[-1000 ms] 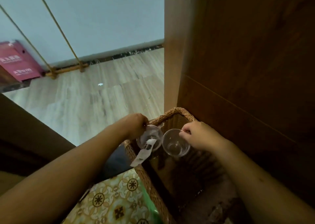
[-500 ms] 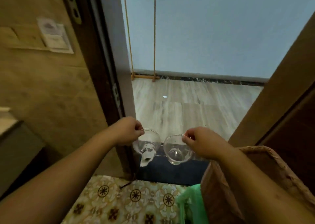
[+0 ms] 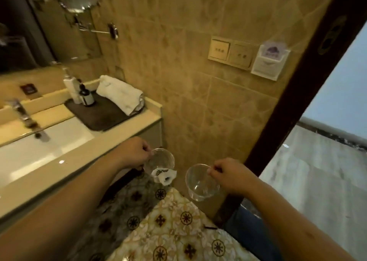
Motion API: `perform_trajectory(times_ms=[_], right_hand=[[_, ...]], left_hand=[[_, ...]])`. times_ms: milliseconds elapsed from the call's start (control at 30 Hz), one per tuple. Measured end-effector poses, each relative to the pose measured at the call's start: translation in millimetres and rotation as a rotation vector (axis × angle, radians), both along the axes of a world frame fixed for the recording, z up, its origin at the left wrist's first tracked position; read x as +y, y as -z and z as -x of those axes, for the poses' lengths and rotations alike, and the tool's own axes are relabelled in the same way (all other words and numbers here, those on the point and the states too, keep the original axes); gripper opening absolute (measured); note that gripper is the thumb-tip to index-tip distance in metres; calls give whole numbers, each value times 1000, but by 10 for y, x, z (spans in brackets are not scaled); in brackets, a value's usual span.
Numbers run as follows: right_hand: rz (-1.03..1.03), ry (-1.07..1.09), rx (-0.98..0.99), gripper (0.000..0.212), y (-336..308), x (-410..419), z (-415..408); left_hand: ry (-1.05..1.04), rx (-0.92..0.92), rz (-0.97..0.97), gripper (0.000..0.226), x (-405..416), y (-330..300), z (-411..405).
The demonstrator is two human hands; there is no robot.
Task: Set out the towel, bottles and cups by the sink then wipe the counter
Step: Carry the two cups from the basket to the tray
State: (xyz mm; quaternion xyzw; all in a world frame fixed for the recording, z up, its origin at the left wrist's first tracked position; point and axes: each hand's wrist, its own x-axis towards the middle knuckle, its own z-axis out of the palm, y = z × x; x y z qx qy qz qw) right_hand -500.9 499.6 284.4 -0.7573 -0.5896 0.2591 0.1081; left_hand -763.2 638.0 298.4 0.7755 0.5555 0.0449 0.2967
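Change: both cups have come away from the wicker basket and the doorway; they now hang beside the sink worktop (image 3: 111, 141), off its right end and above the patterned floor (image 3: 170, 229).
Left cup: clear cup (image 3: 161, 162) with a crumpled white wrapper (image 3: 165, 176) clinging to its base.
Right cup: clear cup (image 3: 200, 182), looks empty, well apart from the worktop and near the dark door frame (image 3: 294, 94).
Handling: both cups look light and thin-walled, probably smooth and easy to crush or drop; the rim is the handy place to take them, lightly.
Left hand: left hand (image 3: 133, 153) closed in a pinch on the near rim of its cup, fingers curled.
Right hand: right hand (image 3: 228, 176) likewise pinching its cup's rim between thumb and fingers.
Already set out: rolled white towel (image 3: 121, 94) and two bottles (image 3: 79, 91) on a dark mat (image 3: 99, 114) at the worktop's back right corner.
Free spot: judging by the layout, the mat's front edge could take the cups.
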Motion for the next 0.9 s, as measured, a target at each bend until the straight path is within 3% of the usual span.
perform_trajectory(times_ms=[367,733,900], right_hand=[[-71,-392,21,32,182,1996,1077],[-69,-567,132,40,214,4126,1512],[12,-578,203,30,292,4860,1688]], left_hand=[[-509,-61,22,16,795,301,1374],[-881,-128,28,16,2120,237,1677],[-982,-210,29,19,2720,275,1780]])
